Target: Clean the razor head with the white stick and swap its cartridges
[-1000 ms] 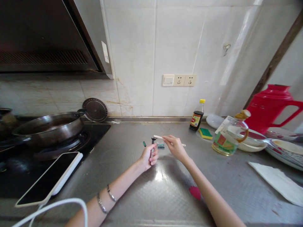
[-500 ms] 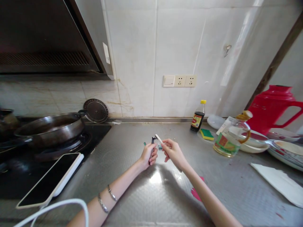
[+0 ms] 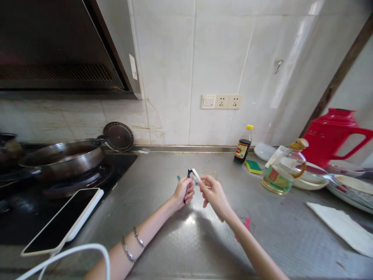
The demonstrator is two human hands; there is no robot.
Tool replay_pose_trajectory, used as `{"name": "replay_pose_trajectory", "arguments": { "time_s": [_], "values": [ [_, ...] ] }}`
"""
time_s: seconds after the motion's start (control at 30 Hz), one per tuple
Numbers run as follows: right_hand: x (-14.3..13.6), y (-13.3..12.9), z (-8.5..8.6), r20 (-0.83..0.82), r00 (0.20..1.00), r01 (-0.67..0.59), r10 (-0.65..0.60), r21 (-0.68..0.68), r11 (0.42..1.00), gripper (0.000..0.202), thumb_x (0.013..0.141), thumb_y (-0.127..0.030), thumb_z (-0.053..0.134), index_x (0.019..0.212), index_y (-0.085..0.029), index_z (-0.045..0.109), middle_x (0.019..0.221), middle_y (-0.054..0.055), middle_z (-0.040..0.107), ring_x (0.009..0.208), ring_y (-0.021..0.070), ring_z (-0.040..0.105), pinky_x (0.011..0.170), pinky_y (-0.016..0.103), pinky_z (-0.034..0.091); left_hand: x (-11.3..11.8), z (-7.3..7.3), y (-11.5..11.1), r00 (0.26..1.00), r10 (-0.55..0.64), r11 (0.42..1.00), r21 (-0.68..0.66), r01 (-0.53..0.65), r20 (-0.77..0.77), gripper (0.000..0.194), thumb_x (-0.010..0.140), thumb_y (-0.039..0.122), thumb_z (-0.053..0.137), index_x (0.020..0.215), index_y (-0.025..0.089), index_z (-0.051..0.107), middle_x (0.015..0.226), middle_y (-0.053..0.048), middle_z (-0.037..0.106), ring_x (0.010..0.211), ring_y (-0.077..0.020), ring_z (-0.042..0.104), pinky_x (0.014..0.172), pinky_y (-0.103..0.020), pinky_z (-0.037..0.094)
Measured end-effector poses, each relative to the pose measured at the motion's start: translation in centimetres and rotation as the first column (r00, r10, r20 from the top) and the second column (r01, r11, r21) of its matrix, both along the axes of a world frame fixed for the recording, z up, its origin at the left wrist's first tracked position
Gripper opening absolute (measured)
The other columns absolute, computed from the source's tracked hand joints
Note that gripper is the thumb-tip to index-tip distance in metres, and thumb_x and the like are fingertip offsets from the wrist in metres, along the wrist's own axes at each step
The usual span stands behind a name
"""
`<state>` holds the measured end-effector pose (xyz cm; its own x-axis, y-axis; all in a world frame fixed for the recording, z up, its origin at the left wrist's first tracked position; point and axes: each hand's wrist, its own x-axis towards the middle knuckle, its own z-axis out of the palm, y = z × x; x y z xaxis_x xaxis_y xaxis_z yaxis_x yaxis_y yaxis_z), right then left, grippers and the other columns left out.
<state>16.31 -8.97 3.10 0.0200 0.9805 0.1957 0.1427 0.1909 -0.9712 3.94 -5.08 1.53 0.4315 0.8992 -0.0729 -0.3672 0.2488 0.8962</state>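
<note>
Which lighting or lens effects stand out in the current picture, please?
Head view: white glare on the grey metal countertop; head view: a soft shadow beside the bare right forearm; head view: the red, handled jug seemingly stretched near the right edge; head view: the slim white stick in the bare right hand too small for fine detail.

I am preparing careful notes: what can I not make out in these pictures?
Head view, dark tool: the left hand covers much of it.
Head view, white stick: the right hand hides its middle.
Head view, yellow-capped bottle: print too small to read.
Head view, steel pan: its near wall hides part of the inside.
Head view, white cable: the bottom edge cuts it off.
</note>
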Motion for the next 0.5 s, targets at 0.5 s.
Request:
{"name": "replay_pose_trajectory", "arguments": {
  "time_s": [0.5],
  "values": [
    [-1.0, -0.9, 0.6, -0.046, 0.999, -0.009, 0.009, -0.003, 1.000, 0.039, 0.074, -0.048, 0.055, 0.091, -0.014, 0.055, 0.058, -0.004, 0.044, 0.040, 0.0067, 0.041, 0.025, 0.019, 0.043, -0.4, -0.3, 0.5, 1.000, 0.002, 0.997, 0.074, -0.003, 0.021, 0.028, 0.074, 0.041, 0.055, 0.067, 0.020, 0.037, 0.041, 0.012, 0.030, 0.022, -0.0025, 0.020, 0.022, -0.015, 0.016]
  ]
}}
